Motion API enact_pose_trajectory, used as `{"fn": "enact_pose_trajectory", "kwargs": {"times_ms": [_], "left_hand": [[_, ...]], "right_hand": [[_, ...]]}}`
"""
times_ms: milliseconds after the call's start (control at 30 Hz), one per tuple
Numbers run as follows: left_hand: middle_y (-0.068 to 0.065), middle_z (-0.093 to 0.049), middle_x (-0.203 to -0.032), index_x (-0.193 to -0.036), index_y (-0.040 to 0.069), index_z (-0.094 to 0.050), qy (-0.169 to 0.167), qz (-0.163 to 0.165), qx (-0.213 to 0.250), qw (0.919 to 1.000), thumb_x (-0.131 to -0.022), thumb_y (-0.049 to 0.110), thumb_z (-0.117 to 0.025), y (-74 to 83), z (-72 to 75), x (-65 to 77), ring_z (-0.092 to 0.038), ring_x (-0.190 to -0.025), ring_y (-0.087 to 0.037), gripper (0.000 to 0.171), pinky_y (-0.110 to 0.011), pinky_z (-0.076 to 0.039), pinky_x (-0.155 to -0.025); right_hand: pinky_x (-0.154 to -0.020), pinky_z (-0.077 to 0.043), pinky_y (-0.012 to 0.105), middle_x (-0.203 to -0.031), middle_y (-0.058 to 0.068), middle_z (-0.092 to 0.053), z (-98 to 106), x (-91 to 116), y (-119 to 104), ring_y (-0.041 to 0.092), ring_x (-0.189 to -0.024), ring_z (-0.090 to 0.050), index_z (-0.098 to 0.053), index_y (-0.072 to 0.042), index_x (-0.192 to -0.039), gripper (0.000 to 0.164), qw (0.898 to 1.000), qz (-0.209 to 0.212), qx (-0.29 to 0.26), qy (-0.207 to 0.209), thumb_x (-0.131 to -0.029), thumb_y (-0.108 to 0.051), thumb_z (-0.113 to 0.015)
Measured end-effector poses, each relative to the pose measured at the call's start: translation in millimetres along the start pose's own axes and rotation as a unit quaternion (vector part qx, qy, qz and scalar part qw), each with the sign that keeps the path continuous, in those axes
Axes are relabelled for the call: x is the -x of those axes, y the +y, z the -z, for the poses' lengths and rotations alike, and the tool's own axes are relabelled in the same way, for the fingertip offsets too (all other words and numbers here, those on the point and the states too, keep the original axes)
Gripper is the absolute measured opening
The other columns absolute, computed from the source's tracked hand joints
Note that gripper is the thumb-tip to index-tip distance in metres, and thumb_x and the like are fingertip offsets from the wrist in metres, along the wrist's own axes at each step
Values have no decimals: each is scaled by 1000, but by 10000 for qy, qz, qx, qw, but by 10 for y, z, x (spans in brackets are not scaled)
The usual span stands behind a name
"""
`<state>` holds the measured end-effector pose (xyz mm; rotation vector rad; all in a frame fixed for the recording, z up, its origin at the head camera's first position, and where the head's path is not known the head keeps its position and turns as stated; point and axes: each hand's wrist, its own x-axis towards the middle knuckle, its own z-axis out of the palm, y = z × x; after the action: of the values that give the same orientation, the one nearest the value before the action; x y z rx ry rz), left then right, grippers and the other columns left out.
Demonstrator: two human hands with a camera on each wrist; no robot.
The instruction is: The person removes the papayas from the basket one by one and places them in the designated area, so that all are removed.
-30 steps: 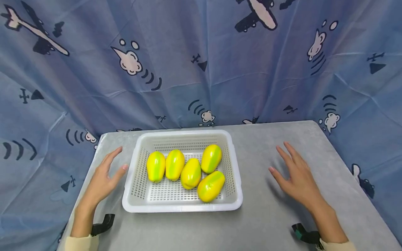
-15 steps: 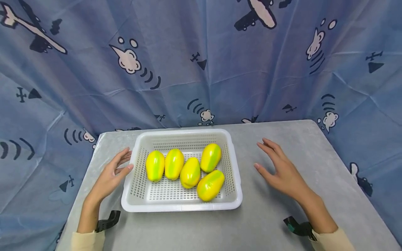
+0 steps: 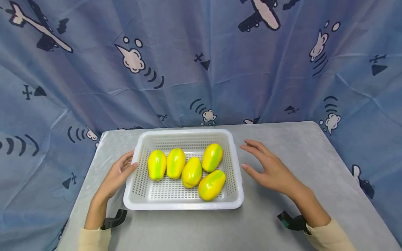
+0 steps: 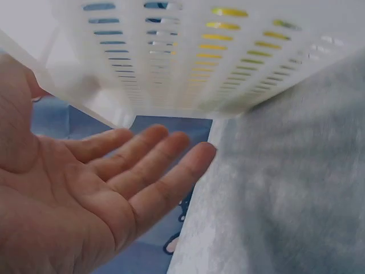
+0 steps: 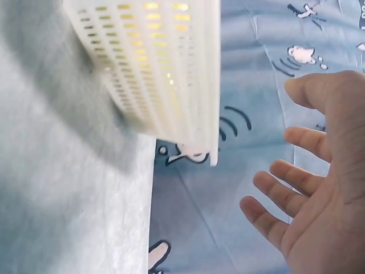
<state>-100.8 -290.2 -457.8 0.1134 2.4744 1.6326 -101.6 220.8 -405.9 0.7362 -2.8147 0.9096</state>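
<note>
A white plastic basket (image 3: 183, 206) with slotted walls stands on the grey table. Inside it lie several glossy yellow fruits (image 3: 192, 172) with green streaks, shaped like papayas or mangoes. At the basket's left side is my left hand (image 3: 117, 175), its thumb tip at the rim. The left wrist view shows that hand's fingers (image 4: 162, 185) extended below and beside the slotted wall; contact is hard to tell. My right hand (image 3: 272, 171) hovers just right of the basket, fingers spread and slightly bent. A gap separates it from the wall in the right wrist view.
The grey table (image 3: 282, 139) extends to the right of the basket and in front of it. Behind it hangs a blue curtain (image 3: 176, 62) printed with planes and clouds. Each wrist wears a black camera mount (image 3: 114, 219).
Both hands have moved inward toward the basket. The left has reached its rim, while the right has come leftward close to its right side. The basket and fruits stay in place.
</note>
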Motion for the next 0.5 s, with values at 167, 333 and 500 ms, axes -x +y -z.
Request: {"fn": "enact_pose_trajectory", "kwargs": {"times_ms": [167, 333, 500], "left_hand": [[-35, -48, -152, -162, -2, -29, -235, 366, 450, 9980, -112, 27, -52, -22, 13, -38, -73, -102, -6, 62, -30, -64, -85], [-38, -49, -148, -160, -4, -31, -350, 450, 695, 9960, -113, 28, -51, -27, 27, -33, -75, -99, -9, 60, -35, -66, -83], [-41, -46, -149, -160, -6, -28, -570, 440, 976, 9926, -114, 28, -47, -29, 27, -30, -76, -101, -12, 60, -38, -67, -84]], "right_hand": [[-111, -51, 65, -164, 9, -46, 9, -77, -116, 36, -146, -52, -53, -18, -156, 63, 9996, 87, 7, -264, -98, -28, -77], [-111, -52, 63, -162, 8, -49, -8, -197, -219, 34, -145, -53, -54, -19, -155, 62, 9980, 242, 85, -581, -98, -31, -77], [-111, -53, 63, -162, 8, -50, -21, -296, -306, 35, -146, -53, -57, -18, -152, 59, 9947, 381, 142, -943, -98, -33, -76]]}}
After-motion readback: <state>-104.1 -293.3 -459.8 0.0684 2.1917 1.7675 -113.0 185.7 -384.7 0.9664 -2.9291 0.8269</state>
